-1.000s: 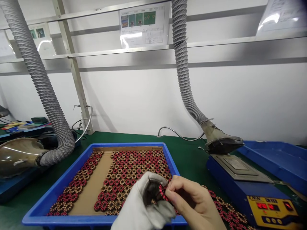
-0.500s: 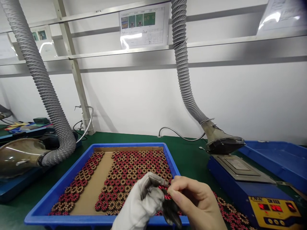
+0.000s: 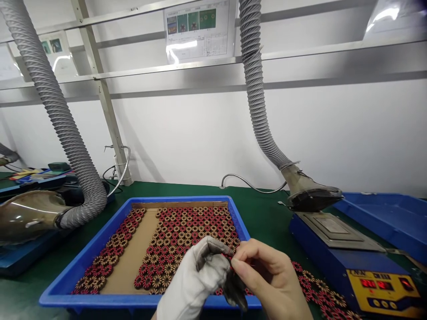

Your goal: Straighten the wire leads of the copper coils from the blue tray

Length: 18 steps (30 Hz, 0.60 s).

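My left hand point(image 3: 200, 273) wears a white glove with grey-stained fingertips. Its fingers are closed on a small wound motor core, of which only a bit of red shows between the hands. My bare right hand point(image 3: 267, 275) pinches thumb and forefinger together right against that core; what it grips is too small to make out. Beneath both hands, a blue tray point(image 3: 100, 301) holds rows of red and copper-coloured wound cores point(image 3: 187, 235). A strip of brown cardboard lining point(image 3: 128, 262) shows between the rows.
On the right stands a blue heating unit point(image 3: 336, 262) with a metal top plate and lit red digits. A fume hose point(image 3: 256, 98) hangs over it. More cores point(image 3: 316, 289) lie beside the unit. Another blue tray point(image 3: 383, 218) is behind. A second hose point(image 3: 63, 115) descends at left.
The view has tilted and shifted slightly. Both hands stay together over the tray's front edge, with the right fingers still pinched at the core.
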Available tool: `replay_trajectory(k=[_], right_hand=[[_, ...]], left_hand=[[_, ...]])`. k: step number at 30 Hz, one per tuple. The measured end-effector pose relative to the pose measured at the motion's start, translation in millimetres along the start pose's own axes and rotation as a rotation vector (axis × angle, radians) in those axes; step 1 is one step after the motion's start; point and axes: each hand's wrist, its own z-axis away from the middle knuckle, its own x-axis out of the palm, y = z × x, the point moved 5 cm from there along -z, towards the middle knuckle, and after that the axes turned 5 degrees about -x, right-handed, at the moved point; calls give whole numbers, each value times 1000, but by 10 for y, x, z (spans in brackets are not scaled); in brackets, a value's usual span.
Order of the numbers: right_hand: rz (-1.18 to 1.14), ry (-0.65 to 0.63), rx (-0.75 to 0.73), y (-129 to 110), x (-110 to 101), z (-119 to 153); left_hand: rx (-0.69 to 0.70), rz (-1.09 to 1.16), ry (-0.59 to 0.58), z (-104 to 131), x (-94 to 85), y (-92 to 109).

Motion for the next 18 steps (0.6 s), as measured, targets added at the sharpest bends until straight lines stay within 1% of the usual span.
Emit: replay_trajectory(k=[5, 9, 11, 14, 16, 18], right_hand=[[-32, 68, 53, 12, 12, 12], [-48, 116, 77, 2, 36, 20], [-45, 141, 80, 2, 36, 20], [-46, 166, 66, 16, 18, 12], [-53, 167, 34, 26, 3, 7], [-37, 171, -28, 17, -18, 11]], left_hand=[[21, -2, -3, 26, 6, -21], [38, -30, 46, 63, 45, 68], [22, -37, 58, 71, 60, 122], [34, -30, 54, 75, 53, 179], [71, -37, 26, 81, 43, 186], [75, -50, -16, 86, 44, 157]])
